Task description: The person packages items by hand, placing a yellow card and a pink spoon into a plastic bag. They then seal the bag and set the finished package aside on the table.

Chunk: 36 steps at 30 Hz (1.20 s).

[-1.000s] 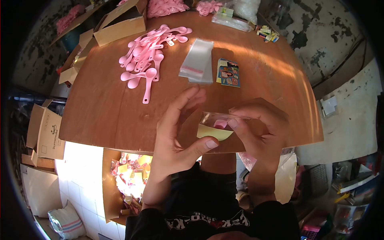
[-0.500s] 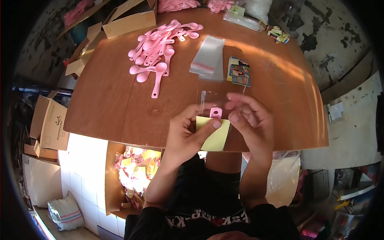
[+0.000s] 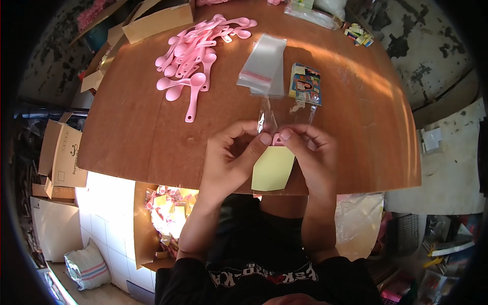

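Both hands meet at the near edge of a brown wooden table (image 3: 132, 137). My left hand (image 3: 231, 160) and my right hand (image 3: 310, 152) pinch a clear plastic sleeve (image 3: 287, 114) that holds a yellow card (image 3: 273, 170) and a pink spoon whose handle end (image 3: 277, 138) shows between my thumbs. The sleeve's open top stands up toward the far side. The spoon's bowl is hidden behind the card.
A pile of pink spoons (image 3: 195, 48) lies at the far left, a stack of clear sleeves (image 3: 262, 66) and printed cards (image 3: 305, 84) beyond my hands. Cardboard boxes (image 3: 155, 18) line the left. A box of packed items (image 3: 170, 213) stands below the table edge.
My hands have drawn together and turned the sleeve upright; both thumbs now pinch its top over the spoon handle, and the yellow card hangs lower toward me.
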Tool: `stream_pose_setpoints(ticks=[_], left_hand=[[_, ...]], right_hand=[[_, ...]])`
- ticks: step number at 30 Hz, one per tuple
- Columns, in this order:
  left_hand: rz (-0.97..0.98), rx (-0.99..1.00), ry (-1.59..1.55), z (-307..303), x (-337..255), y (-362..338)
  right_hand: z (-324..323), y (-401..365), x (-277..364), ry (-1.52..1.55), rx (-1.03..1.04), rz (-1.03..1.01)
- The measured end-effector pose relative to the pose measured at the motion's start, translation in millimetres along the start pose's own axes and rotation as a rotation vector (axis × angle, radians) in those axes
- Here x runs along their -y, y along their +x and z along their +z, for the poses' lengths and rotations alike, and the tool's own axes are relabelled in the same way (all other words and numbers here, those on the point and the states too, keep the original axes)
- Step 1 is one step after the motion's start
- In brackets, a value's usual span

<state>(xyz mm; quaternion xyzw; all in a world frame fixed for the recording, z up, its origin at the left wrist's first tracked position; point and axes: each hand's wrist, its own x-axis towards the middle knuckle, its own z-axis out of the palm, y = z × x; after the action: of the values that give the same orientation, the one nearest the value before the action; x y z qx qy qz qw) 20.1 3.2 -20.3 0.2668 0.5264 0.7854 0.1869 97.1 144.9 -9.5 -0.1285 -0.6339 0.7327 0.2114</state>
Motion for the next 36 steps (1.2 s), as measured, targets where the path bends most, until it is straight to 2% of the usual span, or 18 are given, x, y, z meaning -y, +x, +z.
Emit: stream_pose_setpoints(ticks=[3, 5, 12, 18, 20, 23, 27, 30, 32, 36], left_hand=[[0.017, -0.017, 0.095, -3, -1, 4], [0.016, -0.044, 0.113, -3, -1, 6], [0.016, -0.059, 0.080, -9, 1, 8], [-0.010, -0.056, 0.104, -11, 2, 7], [0.062, -0.044, 0.119, -11, 3, 7], [0.061, -0.049, 0.195, -14, 3, 6], [0.074, -0.038, 0.114, -15, -1, 5], [0.027, -0.021, 0.189, -17, -8, 4], [0.117, 0.077, 0.248, -21, -8, 5], [0.187, 0.139, 0.274, -24, -7, 7]], right_hand=[[-1, 3, 1, -0.004, 0.016, 0.021], [-4, 3, 0, 0.121, -0.014, 0.001], [-17, 4, -5, 0.058, 0.053, -0.025], [-16, 4, -12, 0.103, 0.005, -0.127], [-16, 5, -10, 0.114, 0.011, -0.163], [-22, 2, -6, 0.083, 0.041, -0.065], [-22, 0, -4, 0.087, 0.049, -0.083], [-29, 0, -9, 0.057, 0.102, -0.103], [-30, 2, -11, 0.053, 0.160, -0.207], [-31, 2, -9, 0.040, 0.178, -0.199]])
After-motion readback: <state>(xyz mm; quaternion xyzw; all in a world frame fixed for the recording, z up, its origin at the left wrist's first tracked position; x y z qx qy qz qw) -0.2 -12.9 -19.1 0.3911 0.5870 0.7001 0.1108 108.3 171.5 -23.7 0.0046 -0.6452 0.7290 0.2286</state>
